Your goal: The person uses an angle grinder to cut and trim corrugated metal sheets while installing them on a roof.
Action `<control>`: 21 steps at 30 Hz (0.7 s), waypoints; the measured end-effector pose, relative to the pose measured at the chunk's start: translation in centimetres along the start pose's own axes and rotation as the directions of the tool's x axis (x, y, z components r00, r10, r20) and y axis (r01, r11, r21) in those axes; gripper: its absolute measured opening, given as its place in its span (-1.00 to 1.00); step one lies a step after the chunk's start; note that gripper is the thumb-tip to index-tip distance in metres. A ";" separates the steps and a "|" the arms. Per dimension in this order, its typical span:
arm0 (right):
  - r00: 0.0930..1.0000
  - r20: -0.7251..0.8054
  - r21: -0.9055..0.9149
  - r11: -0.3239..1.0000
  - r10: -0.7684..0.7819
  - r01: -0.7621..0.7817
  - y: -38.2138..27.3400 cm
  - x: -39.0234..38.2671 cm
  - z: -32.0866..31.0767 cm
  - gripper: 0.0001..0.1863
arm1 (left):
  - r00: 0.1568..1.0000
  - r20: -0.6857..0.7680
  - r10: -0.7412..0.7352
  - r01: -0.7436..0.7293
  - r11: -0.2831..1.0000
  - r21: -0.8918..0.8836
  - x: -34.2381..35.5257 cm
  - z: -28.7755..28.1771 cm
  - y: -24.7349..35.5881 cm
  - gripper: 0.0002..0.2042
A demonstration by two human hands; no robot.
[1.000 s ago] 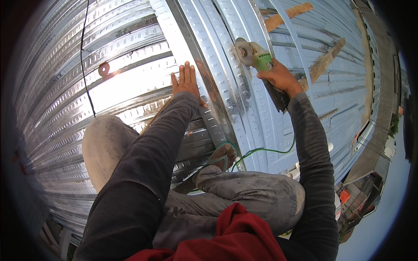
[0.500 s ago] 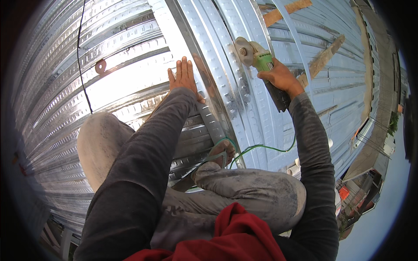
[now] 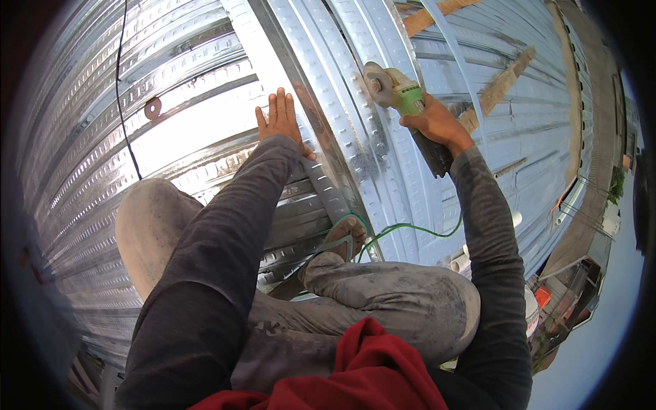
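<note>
Your left hand [image 3: 280,123]: bare, no glove, no ring visible. Your right hand [image 3: 437,126]: bare also. Behind both hands, long dark grey sleeves [image 3: 225,225], close-fitting, dusty, reaching to wrists. Below hands, grey trousers [image 3: 389,307], heavy pale dust on knees. Green-strapped sandal [image 3: 345,242] on foot. Red cloth [image 3: 369,372] nearest to you, folded, wrinkled.

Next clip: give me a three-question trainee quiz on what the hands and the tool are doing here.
1. True or false: the left hand lies flat on the corrugated metal sheet.
2. What does the right hand hold?
A. hammer
B. angle grinder
C. drill
3. What colour is the cable trailing past the sandalled foot?

Key: 1 true; 2 B, the angle grinder, disc toward the sheet; 3 green.
</note>
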State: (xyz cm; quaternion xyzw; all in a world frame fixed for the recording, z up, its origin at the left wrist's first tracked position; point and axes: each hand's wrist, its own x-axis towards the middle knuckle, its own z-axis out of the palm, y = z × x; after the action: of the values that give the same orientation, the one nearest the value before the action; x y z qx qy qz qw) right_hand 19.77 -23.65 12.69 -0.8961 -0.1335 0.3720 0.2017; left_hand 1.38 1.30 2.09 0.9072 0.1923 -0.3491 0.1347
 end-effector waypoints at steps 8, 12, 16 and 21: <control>0.999 -0.006 -0.012 0.999 0.031 -0.031 -0.4 -1.0 0.2 -0.31 | 1.000 0.013 -0.006 0.006 1.000 0.008 -0.3 -0.2 0.1 0.51; 0.997 0.014 0.000 0.997 0.078 -0.078 -1.1 -1.5 0.0 -0.31 | 1.000 0.010 -0.012 0.012 1.000 0.011 -0.5 -0.4 0.2 0.50; 0.998 0.017 0.004 0.998 0.061 -0.062 -0.5 -1.7 0.1 -0.30 | 1.000 0.014 -0.008 0.008 1.000 0.014 -0.6 -0.6 0.3 0.50; 0.998 0.012 -0.020 0.998 0.060 -0.060 -0.2 -1.7 0.4 -0.31 | 1.000 -0.005 0.010 -0.010 1.000 -0.001 -0.2 0.1 -0.1 0.53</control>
State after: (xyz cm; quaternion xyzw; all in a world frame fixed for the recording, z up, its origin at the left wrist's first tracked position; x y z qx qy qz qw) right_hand 18.25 -23.99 13.57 -0.8994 -0.1114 0.3821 0.1809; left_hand 1.13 1.30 2.10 0.9090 0.1882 -0.3461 0.1363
